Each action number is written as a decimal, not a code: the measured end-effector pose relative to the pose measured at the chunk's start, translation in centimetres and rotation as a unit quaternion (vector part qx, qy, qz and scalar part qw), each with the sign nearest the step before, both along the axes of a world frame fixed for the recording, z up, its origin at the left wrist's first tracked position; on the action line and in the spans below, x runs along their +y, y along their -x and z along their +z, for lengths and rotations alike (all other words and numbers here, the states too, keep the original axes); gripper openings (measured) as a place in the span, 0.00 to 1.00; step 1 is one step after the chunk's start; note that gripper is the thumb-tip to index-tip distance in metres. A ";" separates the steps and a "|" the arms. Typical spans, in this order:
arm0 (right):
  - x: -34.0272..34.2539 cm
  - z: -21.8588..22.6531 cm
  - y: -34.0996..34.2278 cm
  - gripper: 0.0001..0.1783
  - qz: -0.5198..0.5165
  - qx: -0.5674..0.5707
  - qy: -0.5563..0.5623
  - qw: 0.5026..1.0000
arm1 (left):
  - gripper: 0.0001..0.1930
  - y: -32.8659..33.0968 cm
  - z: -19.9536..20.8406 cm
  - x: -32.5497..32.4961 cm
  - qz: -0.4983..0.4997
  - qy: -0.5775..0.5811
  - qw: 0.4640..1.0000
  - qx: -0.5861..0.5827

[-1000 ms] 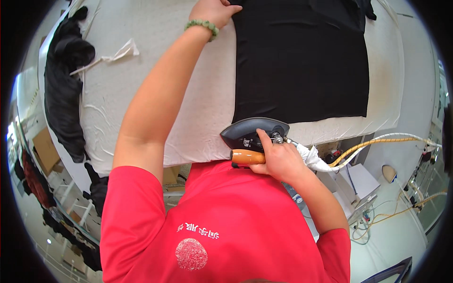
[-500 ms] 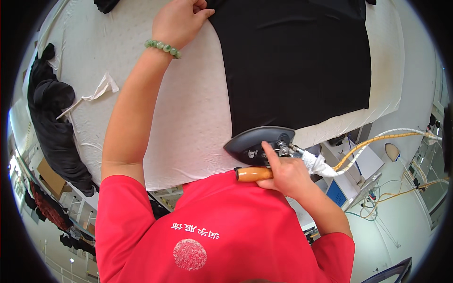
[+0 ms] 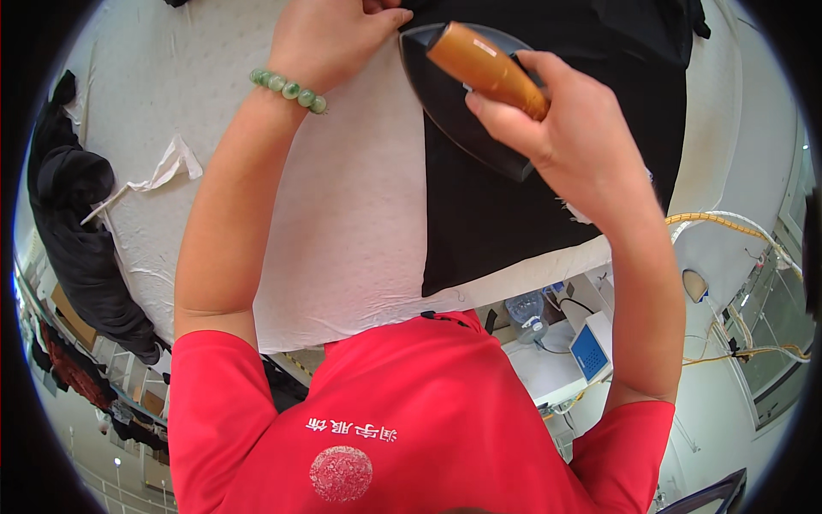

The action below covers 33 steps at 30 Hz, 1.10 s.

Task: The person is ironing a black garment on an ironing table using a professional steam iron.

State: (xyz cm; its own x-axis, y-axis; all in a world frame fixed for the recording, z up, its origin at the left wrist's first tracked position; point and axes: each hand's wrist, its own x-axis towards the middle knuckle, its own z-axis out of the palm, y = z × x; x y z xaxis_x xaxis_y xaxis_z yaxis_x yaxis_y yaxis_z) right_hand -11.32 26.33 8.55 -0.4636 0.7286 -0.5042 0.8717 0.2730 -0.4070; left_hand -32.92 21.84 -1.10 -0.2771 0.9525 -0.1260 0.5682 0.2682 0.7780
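My right hand (image 3: 586, 128) is wrapped round the wooden handle of a steam iron (image 3: 481, 62) with a dark body. The iron lies over the left part of a black garment (image 3: 492, 227), its tip at the garment's left edge. Close by the tip, my left hand (image 3: 338, 34), wearing a green bead bracelet (image 3: 289, 89), has its fingers closed at the garment's edge. Part of those fingers is cut off by the upper rim of the picture. The garment is spread out flat on a pale cloth-covered ironing table (image 3: 342, 214).
Dark cloth (image 3: 77, 223) hangs over the table's left end, near a thin white strip (image 3: 175, 163). A yellow and white hose (image 3: 719, 223) runs off at the right. Below the table's right edge stand a clear plastic bottle (image 3: 527, 313) and a box with a blue panel (image 3: 591, 351).
The iron has gone from the garment's near edge up to beside my left hand, its handle turned. My left hand has shifted slightly right. The garment's near edge lies a little closer to me.
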 end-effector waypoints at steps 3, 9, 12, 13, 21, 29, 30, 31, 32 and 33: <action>-0.1 0.1 0.3 0.32 -0.003 -0.031 0.029 0.999 | 0.11 0.2 0.0 0.0 0.003 0.008 1.000 -0.024; -6.4 0.4 -4.2 0.38 0.060 -0.039 0.001 0.997 | 0.10 0.1 0.2 0.1 -0.006 0.007 1.000 -0.004; -11.6 1.3 -7.6 0.49 0.112 -0.074 0.103 0.986 | 0.10 -0.1 0.3 0.0 0.001 0.025 1.000 -0.009; -13.2 1.4 -8.7 0.52 0.130 -0.087 0.127 0.979 | 0.10 -0.1 0.2 0.0 0.001 0.029 1.000 -0.009; -17.7 3.1 -15.1 0.53 0.059 -0.087 0.144 0.984 | 0.14 -2.0 -0.7 -2.3 0.008 -0.032 0.997 0.075; -14.3 2.4 -16.0 0.43 -0.121 -0.009 -0.003 0.993 | 0.32 -9.4 -2.1 -11.3 -0.186 -0.170 0.931 0.264; -13.6 2.1 -16.0 0.43 -0.126 -0.018 0.001 0.992 | 0.34 -9.4 -2.5 -11.5 -0.173 -0.148 0.940 0.254; -13.0 1.8 -15.9 0.41 -0.142 -0.002 0.012 0.990 | 0.34 -9.3 -2.8 -11.6 -0.172 -0.147 0.940 0.254; -12.3 1.6 -15.8 0.39 -0.157 0.015 0.025 0.987 | 0.33 -9.1 -2.9 -11.8 -0.165 -0.151 0.938 0.264; -11.6 1.2 -15.6 0.38 -0.176 0.028 0.044 0.983 | 0.33 -9.2 -2.8 -12.2 -0.157 -0.155 0.936 0.275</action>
State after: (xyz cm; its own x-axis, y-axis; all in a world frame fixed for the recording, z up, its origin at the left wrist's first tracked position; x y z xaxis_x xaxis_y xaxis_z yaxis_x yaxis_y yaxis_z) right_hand 4.28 14.75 9.79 -0.2198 0.8039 -0.5527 0.8815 -0.0791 -0.4655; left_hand -23.73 9.61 -3.93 0.0814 0.9652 0.2486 0.9183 -0.1696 0.3578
